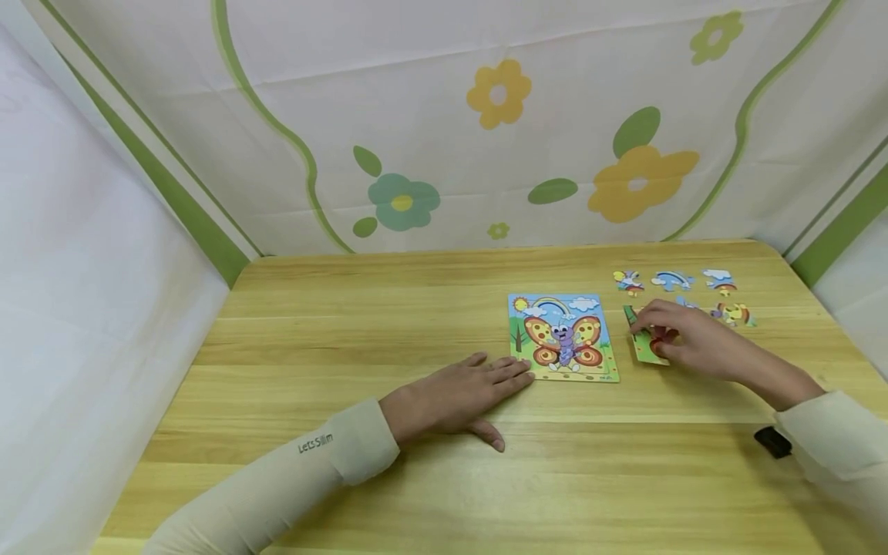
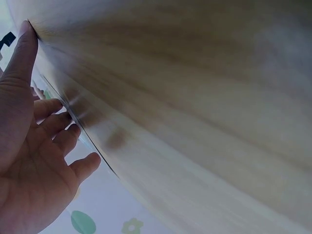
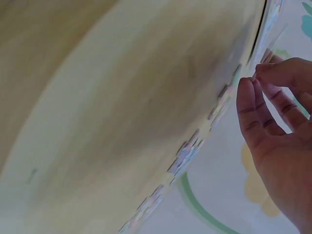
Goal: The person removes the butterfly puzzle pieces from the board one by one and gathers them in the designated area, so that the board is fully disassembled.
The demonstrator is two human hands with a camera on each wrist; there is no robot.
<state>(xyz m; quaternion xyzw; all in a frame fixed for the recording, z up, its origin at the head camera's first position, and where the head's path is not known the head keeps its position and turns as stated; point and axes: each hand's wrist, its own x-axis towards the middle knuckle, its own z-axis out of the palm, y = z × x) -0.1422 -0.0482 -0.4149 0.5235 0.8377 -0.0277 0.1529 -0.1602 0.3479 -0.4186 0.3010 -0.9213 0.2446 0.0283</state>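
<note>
A square butterfly puzzle board [image 1: 563, 339] lies on the table, its picture showing a purple butterfly under a rainbow. My left hand [image 1: 465, 393] rests palm down at its lower left, fingers stretched out and fingertips touching the board's edge. To the right of the board, my right hand [image 1: 687, 339] pinches a green and red puzzle piece [image 1: 647, 348] between thumb and fingers. That piece is partly covered by the hand, and it appears tilted. In the right wrist view the thumb meets the fingertips around a thin edge.
Behind the right hand lie several loose puzzle pieces, among them a rainbow piece [image 1: 671, 280], a cloud piece [image 1: 718, 279] and a yellow and red piece [image 1: 735, 314]. A wooden table [image 1: 347, 331] carries everything. A flowered white curtain [image 1: 430, 116] hangs along its back edge.
</note>
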